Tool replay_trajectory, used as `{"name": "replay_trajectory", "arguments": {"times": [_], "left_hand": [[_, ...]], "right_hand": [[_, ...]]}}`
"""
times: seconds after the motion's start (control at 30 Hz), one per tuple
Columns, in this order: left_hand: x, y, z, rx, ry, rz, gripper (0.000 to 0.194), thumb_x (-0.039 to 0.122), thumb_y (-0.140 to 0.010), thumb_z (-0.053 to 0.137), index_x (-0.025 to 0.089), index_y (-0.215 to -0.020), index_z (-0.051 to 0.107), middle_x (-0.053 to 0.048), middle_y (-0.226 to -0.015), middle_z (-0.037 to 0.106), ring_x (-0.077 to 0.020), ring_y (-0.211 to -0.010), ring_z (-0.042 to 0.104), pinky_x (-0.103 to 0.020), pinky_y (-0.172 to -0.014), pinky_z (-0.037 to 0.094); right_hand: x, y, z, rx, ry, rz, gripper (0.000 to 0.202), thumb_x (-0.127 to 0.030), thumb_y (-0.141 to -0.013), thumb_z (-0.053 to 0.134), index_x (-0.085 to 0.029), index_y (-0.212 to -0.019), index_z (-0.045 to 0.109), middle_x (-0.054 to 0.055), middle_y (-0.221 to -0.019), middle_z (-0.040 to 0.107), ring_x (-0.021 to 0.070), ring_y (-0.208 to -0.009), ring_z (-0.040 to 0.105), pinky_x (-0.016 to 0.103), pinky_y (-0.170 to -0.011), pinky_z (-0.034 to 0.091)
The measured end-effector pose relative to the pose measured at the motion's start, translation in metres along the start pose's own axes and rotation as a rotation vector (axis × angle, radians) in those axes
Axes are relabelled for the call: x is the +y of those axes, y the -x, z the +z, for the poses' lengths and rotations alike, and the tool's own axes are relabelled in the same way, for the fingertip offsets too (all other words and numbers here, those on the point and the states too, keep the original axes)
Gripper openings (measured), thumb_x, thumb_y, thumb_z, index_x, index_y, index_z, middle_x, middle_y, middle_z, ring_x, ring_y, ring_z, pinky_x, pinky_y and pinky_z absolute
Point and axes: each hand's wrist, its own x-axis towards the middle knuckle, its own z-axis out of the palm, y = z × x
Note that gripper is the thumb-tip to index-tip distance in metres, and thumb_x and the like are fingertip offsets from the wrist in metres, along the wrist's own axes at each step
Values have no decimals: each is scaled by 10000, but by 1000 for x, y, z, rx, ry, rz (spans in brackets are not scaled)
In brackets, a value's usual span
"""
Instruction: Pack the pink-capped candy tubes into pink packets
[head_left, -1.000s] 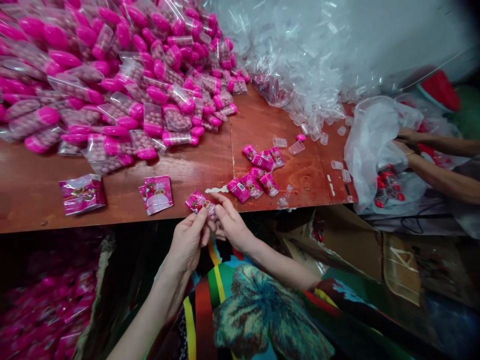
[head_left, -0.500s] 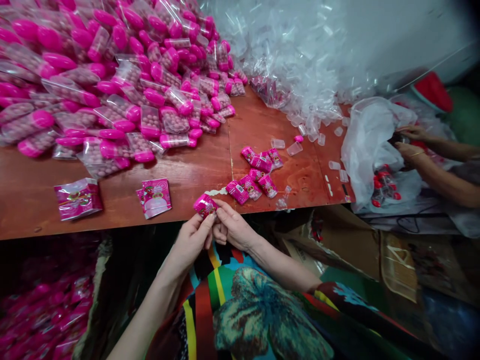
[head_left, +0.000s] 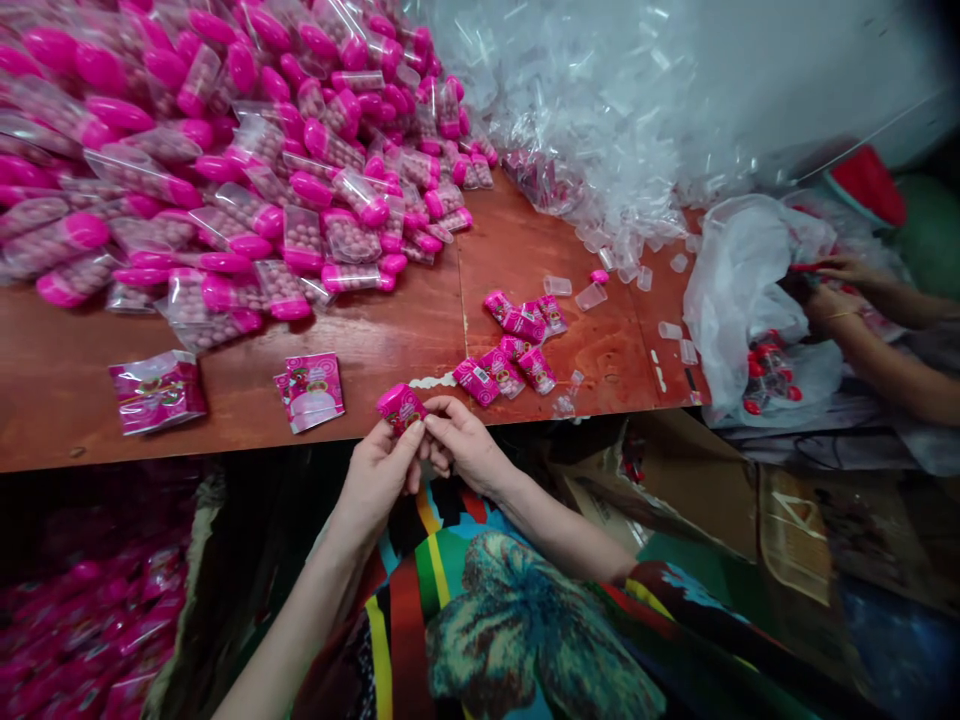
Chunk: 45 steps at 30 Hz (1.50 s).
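A small pink printed packet (head_left: 400, 406) is held at the front edge of the red-brown table (head_left: 390, 330). My left hand (head_left: 382, 465) pinches it from below with the thumb on its face. My right hand (head_left: 461, 445) has its thumb and forefinger at the packet's lower right corner, the other fingers curled under. Several filled pink packets (head_left: 501, 374) lie just right of my hands. To the left are a flat pink sleeve stack (head_left: 315, 392) and a thicker banded bundle (head_left: 157, 393).
Pink-capped containers of pink balls (head_left: 300, 235) are heaped at the back left. Clear plastic cups (head_left: 592, 140) pile up behind. Another person's hands (head_left: 832, 295) work by a white bag (head_left: 727, 270) at right. Boxes stand below the table edge.
The packet has shifted slightly left and tilted in my fingers. My right fingers have moved down to its lower right corner. The other person's hands have moved a little at the right.
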Motion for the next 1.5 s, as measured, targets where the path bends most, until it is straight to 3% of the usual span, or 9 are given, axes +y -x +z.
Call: {"name": "replay_trajectory", "arguments": {"times": [0.27,0.37,0.63,1.0,1.13,1.23,1.3,1.4,1.5], "left_hand": [[3,-1,-1,51,-2,90,732,419,-811,736,270,-1439,391,103,-530,536,-84,-301,408,-212,-335,272],[3,-1,-3,32,-51,107,761,386,-856,688,266,-1503,307,133,-460,439,-88,-280,384,-209,-331,269],[0,0,2,37,-6,81,645,368,-830,702,305,-1394,396,112,-562,528,-69,-274,382,-216,-305,237],[-1,-5,8,43,28,142,542,381,-864,684,256,-1338,452,116,-503,495,-75,-273,383,-188,-302,235],[20,-17,35,9,-51,175,615,409,-884,646,217,-1419,412,48,-631,611,-76,-288,398,-204,-294,287],[38,-29,60,-60,-217,278,723,425,-909,614,217,-1536,320,-63,-844,725,-152,-475,615,-263,-457,498],[47,-33,66,-7,-372,451,692,400,-928,589,198,-1540,338,-167,-1185,706,-259,-887,729,-369,-757,591],[49,-30,46,180,-631,688,499,323,-968,512,179,-1445,479,-171,-1457,555,-281,-1307,557,-448,-1073,461],[38,-16,0,416,-908,760,347,280,-983,470,160,-1262,638,-148,-1338,660,-255,-1261,599,-415,-1079,456]], "right_hand": [[-10,10,-6,-33,445,-131,545,-329,-934,585,-246,-1423,358,-46,-773,586,74,-515,452,185,-480,377],[-16,14,-8,-101,798,-214,754,-242,-912,606,-286,-1558,220,-16,-828,614,107,-574,500,223,-540,415],[-4,16,-14,-35,1028,-398,555,-279,-990,480,-233,-1530,365,132,-1296,643,233,-979,680,400,-867,551],[-13,18,-14,-42,974,-377,627,-210,-933,566,-231,-1522,351,-10,-816,645,96,-532,530,221,-547,475],[-37,28,-18,227,925,-568,511,-172,-959,508,-225,-1458,414,-30,-727,570,98,-534,510,213,-527,465],[-57,31,-23,543,818,-848,424,-179,-974,493,-225,-1394,450,-19,-733,573,125,-606,570,257,-601,521],[-67,31,-23,636,755,-984,394,-184,-978,494,-234,-1367,457,-1,-783,600,143,-687,618,290,-660,549],[-68,23,-12,582,733,-997,318,-179,-988,476,-240,-1297,516,11,-810,611,146,-721,631,287,-659,548],[-55,0,12,331,876,-850,217,-210,-995,476,-217,-1165,611,45,-878,655,161,-806,655,306,-746,553]]}}
